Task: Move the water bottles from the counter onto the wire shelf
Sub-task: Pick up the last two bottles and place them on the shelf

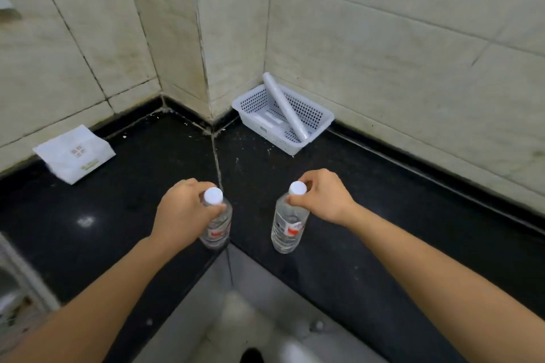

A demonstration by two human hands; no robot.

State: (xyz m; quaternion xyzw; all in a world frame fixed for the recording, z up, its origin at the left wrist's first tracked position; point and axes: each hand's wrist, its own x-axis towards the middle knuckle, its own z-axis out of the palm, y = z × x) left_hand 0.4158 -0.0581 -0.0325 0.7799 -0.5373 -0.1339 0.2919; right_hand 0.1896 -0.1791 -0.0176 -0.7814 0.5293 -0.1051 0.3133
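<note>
We see cream marble-look tiled walls [383,23] with dark grout, meeting at a square tiled pillar [233,38] that juts out at the corner; the grout is grimy near its base. A black polished stone counter [383,215] wraps the corner in an L, with a pale seam [217,156] running out from the pillar foot and a black upstand strip [413,153] along the wall. A white perforated plastic basket [252,102] sits against the right wall beside the pillar, with a white tube [287,107] leaning in it. A white paper packet with green print [75,153] lies by the left wall. A light glint [85,219] shows on the stone at left. The grey floor [265,289] below is blurred. At lower left we can't identify a blurred pale frame [17,289].
</note>
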